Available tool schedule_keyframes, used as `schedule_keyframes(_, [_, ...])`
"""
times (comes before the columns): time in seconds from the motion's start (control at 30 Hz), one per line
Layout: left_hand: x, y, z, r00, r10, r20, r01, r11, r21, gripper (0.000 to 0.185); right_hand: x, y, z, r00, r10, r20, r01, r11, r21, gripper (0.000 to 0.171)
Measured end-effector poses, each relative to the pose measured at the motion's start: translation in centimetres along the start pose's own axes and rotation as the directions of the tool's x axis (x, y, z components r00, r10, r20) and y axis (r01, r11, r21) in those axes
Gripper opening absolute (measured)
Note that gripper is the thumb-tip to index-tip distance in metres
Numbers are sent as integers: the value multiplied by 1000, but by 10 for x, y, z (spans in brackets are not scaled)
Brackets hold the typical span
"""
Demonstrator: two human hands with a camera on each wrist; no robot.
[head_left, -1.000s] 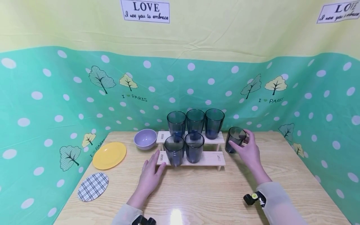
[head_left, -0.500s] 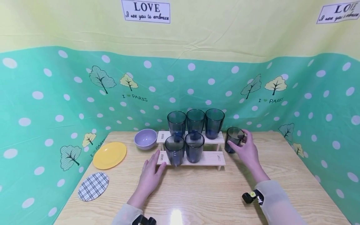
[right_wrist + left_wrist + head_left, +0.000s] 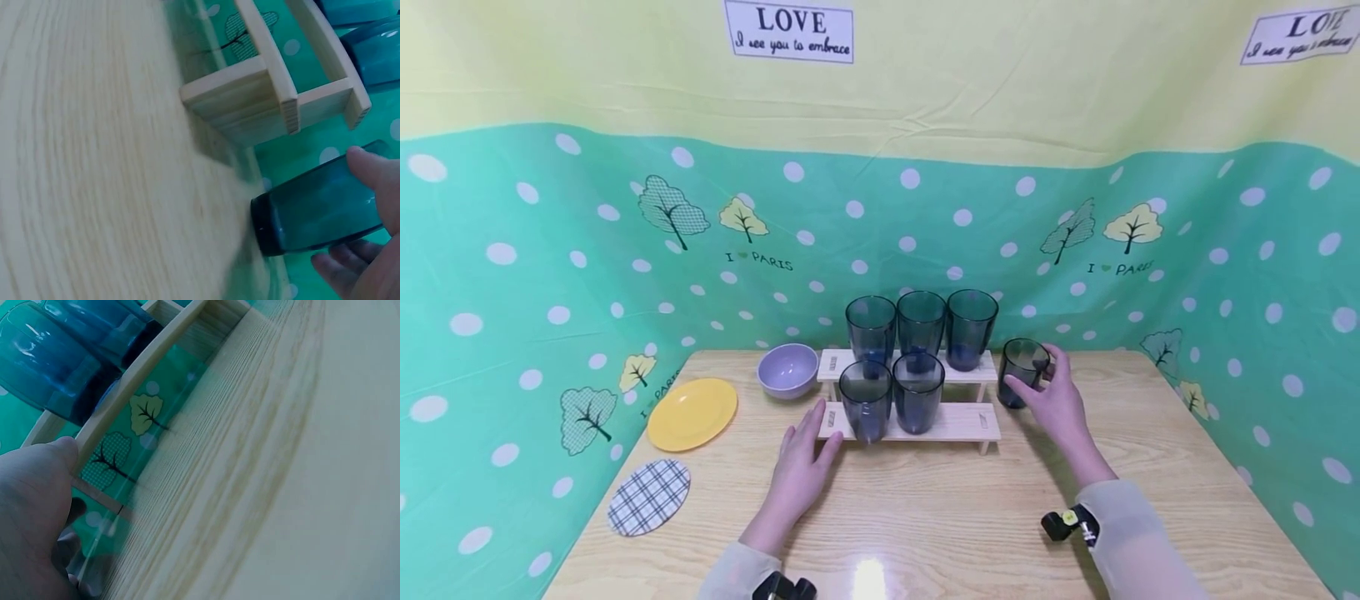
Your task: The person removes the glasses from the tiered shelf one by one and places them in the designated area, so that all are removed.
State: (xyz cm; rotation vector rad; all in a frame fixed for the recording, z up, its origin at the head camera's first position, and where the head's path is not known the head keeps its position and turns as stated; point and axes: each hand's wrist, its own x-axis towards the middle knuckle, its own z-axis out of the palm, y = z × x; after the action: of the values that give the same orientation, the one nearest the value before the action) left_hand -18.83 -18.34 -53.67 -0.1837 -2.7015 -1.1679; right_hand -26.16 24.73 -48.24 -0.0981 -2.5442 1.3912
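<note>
In the head view, a smoky dark drinking glass stands upright just right of a two-tier wooden rack. My right hand grips this glass, thumb on the near side and fingers round the far side. The right wrist view shows the held glass with its base at the tabletop. My left hand holds the left end of the lower tier, its thumb at the front edge. Two glasses, a left one and a right one, stand on that tier; three matching glasses stand on the upper tier.
A purple bowl sits left of the rack. Farther left lie a yellow plate and a round checked coaster on the wooden table. A green and yellow patterned curtain closes off the back and sides.
My right hand and its glass have shifted slightly left, closer to the rack. The left hand and the glasses on the rack have stayed put.
</note>
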Motion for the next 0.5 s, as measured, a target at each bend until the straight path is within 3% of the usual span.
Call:
schedule_keyframes(0.2, [0,-3,3,1000,22,-13,-22,1000,0,72,-9,-11,-8,999,-9,-41,7,999,-37,116])
schedule_keyframes(0.5, [0,-4,3,999,27,-24,-27,1000,0,72,-29,-39,-19,992,-57,-111,54,998,-27,113])
